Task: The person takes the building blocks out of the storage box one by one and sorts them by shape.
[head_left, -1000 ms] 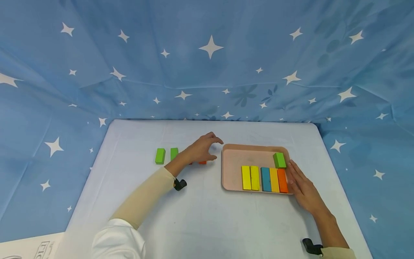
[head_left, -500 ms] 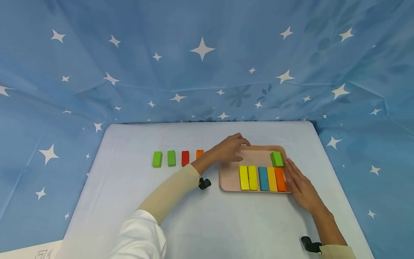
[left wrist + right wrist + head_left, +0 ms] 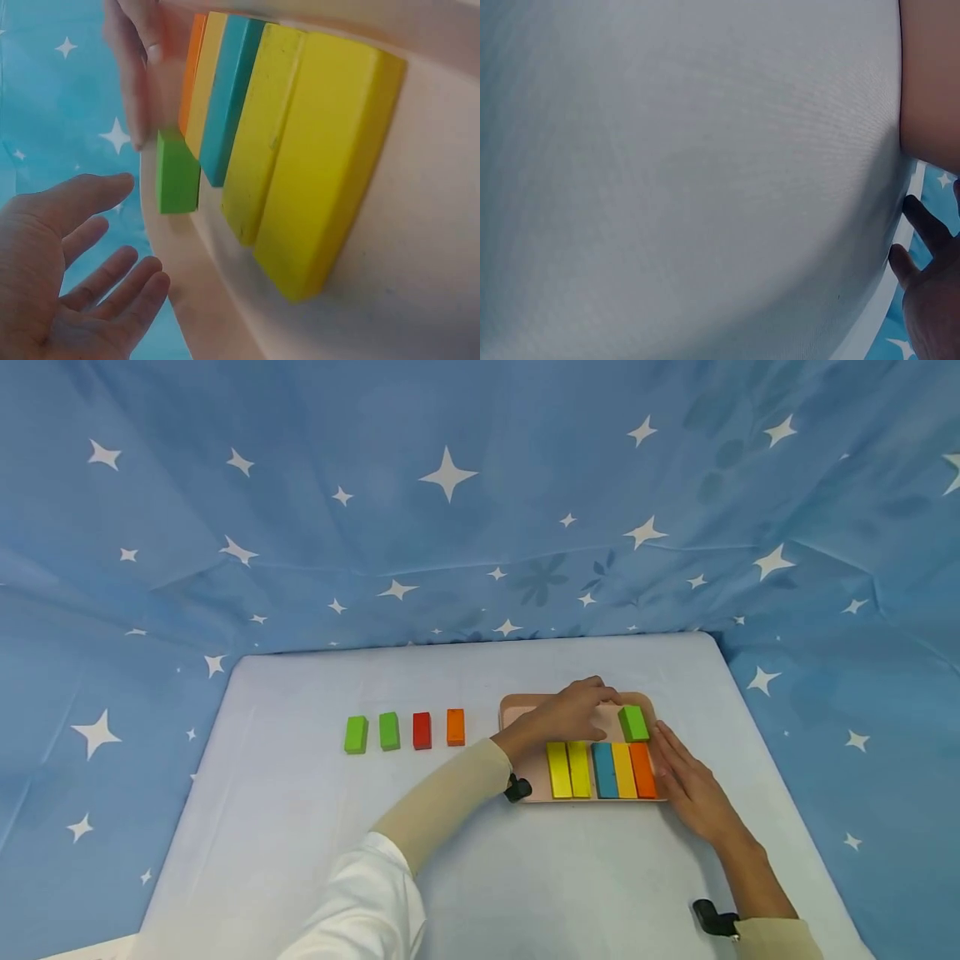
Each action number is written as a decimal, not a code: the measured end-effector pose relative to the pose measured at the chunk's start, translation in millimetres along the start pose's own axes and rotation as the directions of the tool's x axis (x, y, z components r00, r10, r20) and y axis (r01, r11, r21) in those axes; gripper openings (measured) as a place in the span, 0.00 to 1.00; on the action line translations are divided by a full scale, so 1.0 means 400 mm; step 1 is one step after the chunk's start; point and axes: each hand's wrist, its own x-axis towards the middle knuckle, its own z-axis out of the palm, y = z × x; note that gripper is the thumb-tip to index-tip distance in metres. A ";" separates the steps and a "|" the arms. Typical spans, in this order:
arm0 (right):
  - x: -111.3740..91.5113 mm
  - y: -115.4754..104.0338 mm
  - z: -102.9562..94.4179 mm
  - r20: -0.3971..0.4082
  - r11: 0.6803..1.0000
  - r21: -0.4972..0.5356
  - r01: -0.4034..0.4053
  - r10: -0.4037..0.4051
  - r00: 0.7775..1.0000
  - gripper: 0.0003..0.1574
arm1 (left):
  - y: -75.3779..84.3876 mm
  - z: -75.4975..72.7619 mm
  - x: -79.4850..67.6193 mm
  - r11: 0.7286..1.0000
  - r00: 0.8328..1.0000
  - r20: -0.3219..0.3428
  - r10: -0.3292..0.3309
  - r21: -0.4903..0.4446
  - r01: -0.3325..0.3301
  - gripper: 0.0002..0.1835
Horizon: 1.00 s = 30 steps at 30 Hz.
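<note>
My left hand (image 3: 573, 710) is over the pink tray (image 3: 534, 785), thumb and fingers spread apart with nothing between them. Just right of its fingertips is a green block (image 3: 633, 724) in the tray's upper right corner; the left wrist view shows a gap between hand and block. Along the tray's right edge lies my right hand (image 3: 696, 793), its fingers straight and against the rim. In the tray's lower part, two yellow blocks (image 3: 568, 770) lie side by side. Beside them are a blue block (image 3: 604, 770), an amber block (image 3: 623, 770) and an orange block (image 3: 642, 770).
Left of the tray, a spaced row stands on the white table (image 3: 262, 827): a green block (image 3: 356, 735), another green block (image 3: 389, 732), a red block (image 3: 422, 731) and an orange block (image 3: 456, 727). A blue star-patterned cloth (image 3: 420, 535) hangs behind the table.
My left hand has moved right, from beside the row of blocks to over the tray near the green block. The red and orange blocks have come into view. My right hand keeps its place.
</note>
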 end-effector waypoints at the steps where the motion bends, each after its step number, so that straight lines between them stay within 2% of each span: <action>1: 0.001 0.000 -0.001 0.001 1.000 0.001 0.000 0.000 1.000 0.40 | 0.003 0.004 0.007 1.000 1.000 0.003 -0.007 0.004 0.007 0.31; 6: 0.005 -0.003 0.001 0.000 1.000 0.018 0.017 -0.017 1.000 0.39 | 0.019 0.019 0.031 0.997 0.997 0.017 -0.073 0.030 0.072 0.33; 9: 0.004 -0.001 0.003 -0.002 1.000 0.020 0.021 -0.021 1.000 0.39 | 0.030 0.031 0.045 0.991 0.991 0.039 -0.131 0.023 0.130 0.35; 13: 0.002 0.004 0.002 -0.005 1.000 0.010 0.020 -0.020 1.000 0.39 | 0.041 0.052 0.068 0.985 0.983 0.050 -0.174 0.022 0.173 0.36; 24: 0.007 0.005 0.007 -0.009 0.999 0.008 0.047 -0.046 0.999 0.39 | 0.062 0.090 0.098 0.985 0.985 0.036 -0.170 0.044 0.168 0.20; 30: 0.002 0.004 0.002 -0.006 0.999 0.004 0.043 -0.043 0.999 0.39 | 0.072 0.114 0.114 0.986 0.989 0.026 -0.148 0.087 0.145 0.16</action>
